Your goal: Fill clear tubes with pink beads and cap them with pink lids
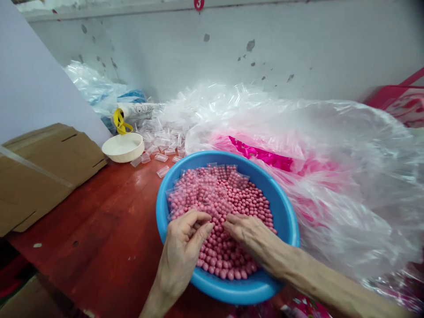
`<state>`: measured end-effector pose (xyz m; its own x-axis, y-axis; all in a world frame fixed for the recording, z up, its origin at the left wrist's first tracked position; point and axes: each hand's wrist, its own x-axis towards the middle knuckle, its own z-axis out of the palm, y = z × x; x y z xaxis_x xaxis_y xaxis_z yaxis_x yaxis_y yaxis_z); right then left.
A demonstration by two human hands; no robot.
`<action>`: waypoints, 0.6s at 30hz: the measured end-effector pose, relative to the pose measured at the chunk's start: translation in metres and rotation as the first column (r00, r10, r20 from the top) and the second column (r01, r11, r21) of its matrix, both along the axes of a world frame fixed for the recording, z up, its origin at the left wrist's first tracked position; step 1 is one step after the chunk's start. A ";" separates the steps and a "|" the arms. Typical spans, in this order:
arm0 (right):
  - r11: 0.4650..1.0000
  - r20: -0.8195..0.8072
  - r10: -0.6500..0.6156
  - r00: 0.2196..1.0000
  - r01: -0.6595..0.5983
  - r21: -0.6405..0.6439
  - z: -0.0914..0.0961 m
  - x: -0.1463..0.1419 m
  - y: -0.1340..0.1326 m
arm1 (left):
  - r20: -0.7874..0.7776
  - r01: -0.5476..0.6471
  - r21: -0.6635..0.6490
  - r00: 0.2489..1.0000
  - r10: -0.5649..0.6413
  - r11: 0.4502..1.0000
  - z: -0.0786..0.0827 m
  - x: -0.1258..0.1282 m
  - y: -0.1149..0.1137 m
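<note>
A blue plastic basin (pixel 285 212) sits on a red-brown table and is filled with small pink beads (pixel 245 203). Several small clear bags (pixel 202 190) lie on top of the beads at the far left side. My left hand (pixel 183 247) rests on the basin's near left rim, its fingers curled and pinched together over the beads; what they hold is too small to make out. My right hand (pixel 251 236) reaches in from the right, fingers bent down into the beads beside the left hand's fingertips.
A large clear plastic bag (pixel 347 185) with pink contents fills the right side behind the basin. A white bowl (pixel 123 147), scattered small clear bags (pixel 162 145) and a yellow-handled item stand at the back left. Cardboard boxes (pixel 39 168) lie at the left. A grey wall is behind.
</note>
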<state>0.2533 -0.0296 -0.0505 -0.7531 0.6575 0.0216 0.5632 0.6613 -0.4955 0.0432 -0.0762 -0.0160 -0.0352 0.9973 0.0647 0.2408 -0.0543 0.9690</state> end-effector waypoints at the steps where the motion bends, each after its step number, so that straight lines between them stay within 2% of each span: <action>1: 0.999 -0.021 0.043 0.999 -0.043 0.009 -0.001 -0.002 -0.003 | -0.001 0.002 0.003 1.000 -0.002 1.000 0.000 0.000 0.000; 3: 0.998 -0.031 0.037 0.999 -0.038 -0.054 0.004 -0.011 -0.003 | -0.005 0.000 0.009 1.000 0.001 1.000 0.000 0.000 0.000; 5: 0.979 -0.006 -0.049 0.999 0.047 -0.196 0.014 -0.022 0.001 | -0.012 -0.006 0.013 1.000 0.006 1.000 0.001 0.000 0.000; 8: 0.893 -0.072 -0.231 0.970 0.182 -0.412 0.028 -0.030 0.009 | -0.024 -0.012 0.014 1.000 0.013 1.000 0.001 -0.001 0.000; 11: 0.795 -0.221 -0.392 0.893 0.208 -0.570 0.034 -0.027 0.011 | -0.027 -0.004 0.014 1.000 0.004 1.000 0.000 -0.002 0.001; 15: 0.705 -0.283 -0.469 0.836 0.162 -0.691 0.033 -0.022 0.008 | -0.029 -0.001 0.007 1.000 0.001 1.000 0.000 -0.002 0.000; 18: 0.708 -0.300 -0.487 0.820 0.170 -0.685 0.033 -0.021 0.008 | -0.021 -0.004 0.004 1.000 0.004 1.000 0.001 -0.001 -0.001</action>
